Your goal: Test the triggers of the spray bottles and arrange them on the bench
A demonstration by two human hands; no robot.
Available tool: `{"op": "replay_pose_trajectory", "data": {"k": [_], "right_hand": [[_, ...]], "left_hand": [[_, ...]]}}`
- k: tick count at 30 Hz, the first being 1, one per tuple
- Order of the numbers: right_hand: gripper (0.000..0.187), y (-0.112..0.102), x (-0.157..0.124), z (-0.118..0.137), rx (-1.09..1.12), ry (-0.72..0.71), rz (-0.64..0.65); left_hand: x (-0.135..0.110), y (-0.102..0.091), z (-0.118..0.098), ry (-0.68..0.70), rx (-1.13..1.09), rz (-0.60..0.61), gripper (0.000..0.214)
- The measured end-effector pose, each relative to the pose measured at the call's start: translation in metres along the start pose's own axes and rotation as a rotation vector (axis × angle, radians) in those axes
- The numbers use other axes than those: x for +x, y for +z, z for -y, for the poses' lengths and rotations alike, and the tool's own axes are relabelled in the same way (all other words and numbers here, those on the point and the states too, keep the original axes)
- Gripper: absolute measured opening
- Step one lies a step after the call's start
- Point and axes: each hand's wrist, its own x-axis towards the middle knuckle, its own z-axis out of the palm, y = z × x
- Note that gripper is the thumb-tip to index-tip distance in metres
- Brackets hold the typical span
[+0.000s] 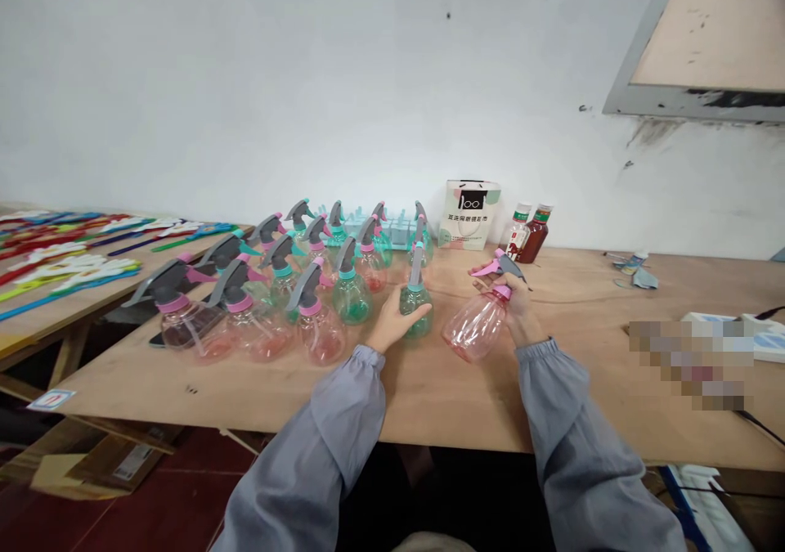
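Observation:
My right hand (518,300) grips a clear pink spray bottle (475,327) around its neck. The bottle leans over, its base low to the left and its grey and pink trigger head up at the right. On the left, my left hand (392,323) is closed around a clear green spray bottle (419,300) that stands upright, the thumb lying across its front. Several more pink and green spray bottles stand in rows to the left, among them a pink spray bottle (320,335) and a green spray bottle (352,294) close to my left hand.
Behind the bottles sits a light-blue rack (398,231). A printed paper bag (469,215) and a dark red bottle (536,237) stand by the wall. A white power strip (715,329) lies at right on the wooden table (582,388). Colourful strips (74,270) cover another table at left.

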Motion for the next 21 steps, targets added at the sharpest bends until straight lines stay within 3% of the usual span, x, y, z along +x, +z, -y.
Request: {"op": "replay_pose_trajectory", "data": {"k": [6, 12, 17, 21], "right_hand": [[0.013, -0.0031, 0.0047, -0.0017, 0.114, -0.047, -0.06], [0.025, 0.0005, 0.0018, 0.0007, 0.139, -0.039, -0.076], [0.014, 0.001, 0.0017, 0.0015, 0.162, -0.018, -0.175], [0.011, -0.001, 0.0022, 0.0004, 0.164, -0.04, -0.13]], "left_hand": [[-0.0004, -0.0004, -0.0009, 0.012, -0.002, 0.01, 0.053], [-0.0014, -0.0009, -0.0042, 0.0, 0.048, 0.031, 0.053], [-0.0017, -0.001, -0.0057, -0.004, 0.085, 0.037, 0.052], [-0.0021, -0.0012, -0.0071, -0.012, 0.082, 0.034, 0.053]]}}
